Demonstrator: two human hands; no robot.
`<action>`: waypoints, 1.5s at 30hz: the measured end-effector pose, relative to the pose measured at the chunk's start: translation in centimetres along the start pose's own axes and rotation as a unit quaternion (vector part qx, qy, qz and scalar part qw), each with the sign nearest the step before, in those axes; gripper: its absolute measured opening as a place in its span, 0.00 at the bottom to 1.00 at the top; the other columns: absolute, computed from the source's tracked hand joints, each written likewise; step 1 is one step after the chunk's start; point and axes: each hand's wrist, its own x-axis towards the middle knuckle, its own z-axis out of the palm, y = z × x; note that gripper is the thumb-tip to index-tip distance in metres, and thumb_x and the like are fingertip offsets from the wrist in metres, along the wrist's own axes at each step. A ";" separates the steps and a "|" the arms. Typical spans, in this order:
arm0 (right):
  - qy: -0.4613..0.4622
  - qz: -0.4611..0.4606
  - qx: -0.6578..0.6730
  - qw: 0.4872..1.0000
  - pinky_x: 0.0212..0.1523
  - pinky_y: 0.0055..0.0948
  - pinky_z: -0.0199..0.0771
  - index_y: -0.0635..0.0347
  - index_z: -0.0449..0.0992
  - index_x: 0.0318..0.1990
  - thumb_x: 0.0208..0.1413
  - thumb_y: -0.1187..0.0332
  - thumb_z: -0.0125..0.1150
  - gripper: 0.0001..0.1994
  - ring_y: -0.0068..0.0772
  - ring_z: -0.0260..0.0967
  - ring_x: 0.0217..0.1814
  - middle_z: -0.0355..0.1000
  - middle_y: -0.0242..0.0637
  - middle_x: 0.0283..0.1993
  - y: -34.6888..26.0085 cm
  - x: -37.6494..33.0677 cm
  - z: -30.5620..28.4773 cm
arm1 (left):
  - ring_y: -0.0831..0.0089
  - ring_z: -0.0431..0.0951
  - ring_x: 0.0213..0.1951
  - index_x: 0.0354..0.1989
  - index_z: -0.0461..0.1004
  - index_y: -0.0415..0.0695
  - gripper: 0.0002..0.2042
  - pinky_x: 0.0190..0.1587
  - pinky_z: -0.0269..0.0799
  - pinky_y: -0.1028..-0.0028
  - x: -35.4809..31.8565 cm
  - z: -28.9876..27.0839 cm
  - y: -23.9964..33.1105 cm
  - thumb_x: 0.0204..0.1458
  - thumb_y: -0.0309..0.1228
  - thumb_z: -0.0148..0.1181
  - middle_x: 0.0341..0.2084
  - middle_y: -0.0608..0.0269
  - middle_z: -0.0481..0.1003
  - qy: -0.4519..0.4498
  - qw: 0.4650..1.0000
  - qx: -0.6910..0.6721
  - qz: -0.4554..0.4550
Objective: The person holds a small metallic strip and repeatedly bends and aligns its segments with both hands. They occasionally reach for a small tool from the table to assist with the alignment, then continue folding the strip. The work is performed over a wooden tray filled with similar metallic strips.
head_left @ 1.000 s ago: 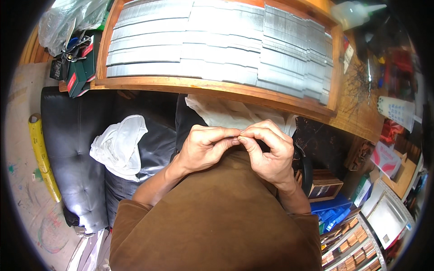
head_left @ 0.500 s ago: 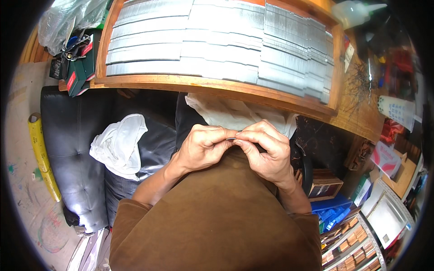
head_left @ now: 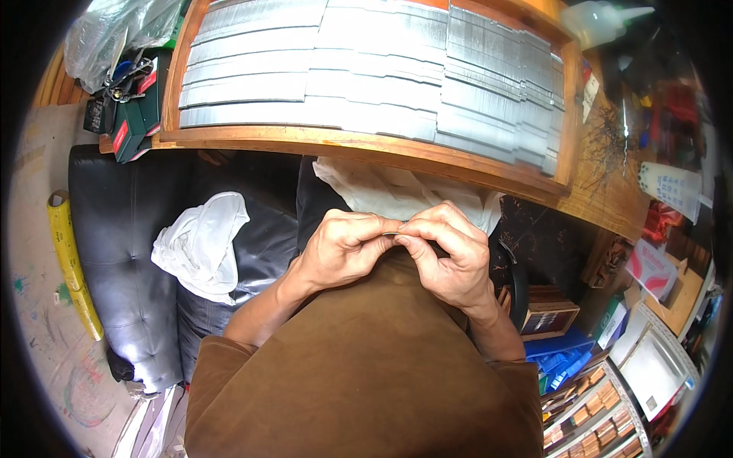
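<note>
My left hand (head_left: 350, 246) and my right hand (head_left: 450, 252) meet in front of my chest. Both pinch a small, thin, dark strip (head_left: 392, 233) between thumbs and forefingers. Only a sliver of it shows between the fingertips, so its kind cannot be made out. Beyond the hands, on the table, a wooden tray (head_left: 366, 143) holds several overlapping rows of thin silver-grey metal strips (head_left: 374, 69). A white cloth (head_left: 412, 187) hangs below the tray's near edge, just behind my hands.
Left of me is a black padded seat (head_left: 126, 259) with a crumpled white cloth (head_left: 202, 248) on it. A yellow roll (head_left: 72, 267) lies farther left. Dark green boxes (head_left: 134, 126) stand beside the tray. On the right are a squeeze bottle (head_left: 599, 23), cartons (head_left: 649, 267) and a shelf rack (head_left: 634, 412).
The thin strip between my fingertips catches the light slightly differently. Both hands keep nearly the same place and pinch.
</note>
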 end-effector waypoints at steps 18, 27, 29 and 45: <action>0.393 0.114 -0.047 0.911 0.34 0.24 0.79 0.70 0.82 0.45 0.60 0.76 0.67 0.08 0.24 0.75 0.30 0.80 0.41 0.36 -3.7 1.3 -21.5 | 0.68 0.88 0.36 0.43 0.83 0.33 0.08 0.41 0.82 0.76 0.7 0.6 0.3 0.55 0.17 0.66 0.35 0.52 0.86 0.025 0.998 -0.045 -0.022; 0.141 0.217 0.053 0.964 0.34 0.16 0.73 0.69 0.84 0.39 0.59 0.79 0.69 0.03 0.14 0.74 0.35 0.79 0.31 0.34 -2.9 0.5 -8.1 | 0.70 0.85 0.44 0.45 0.81 0.30 0.07 0.51 0.80 0.73 2.3 1.7 2.0 0.61 0.20 0.63 0.38 0.53 0.85 -0.056 0.952 -0.225 -0.199; 0.137 0.211 0.095 0.963 0.34 0.17 0.73 0.69 0.84 0.39 0.59 0.79 0.69 0.03 0.16 0.74 0.34 0.80 0.31 0.34 -3.0 0.5 -7.3 | 0.75 0.84 0.43 0.44 0.81 0.31 0.08 0.48 0.80 0.75 2.8 1.7 2.0 0.61 0.23 0.65 0.37 0.57 0.85 -0.063 0.941 -0.258 -0.212; 0.018 0.279 0.140 0.950 0.28 0.18 0.74 0.71 0.81 0.47 0.59 0.73 0.71 0.11 0.16 0.74 0.29 0.80 0.35 0.32 0.9 0.3 -3.1 | 0.72 0.85 0.36 0.47 0.82 0.37 0.10 0.38 0.80 0.75 3.3 1.6 1.3 0.62 0.29 0.65 0.35 0.59 0.84 -0.138 0.863 -0.355 -0.332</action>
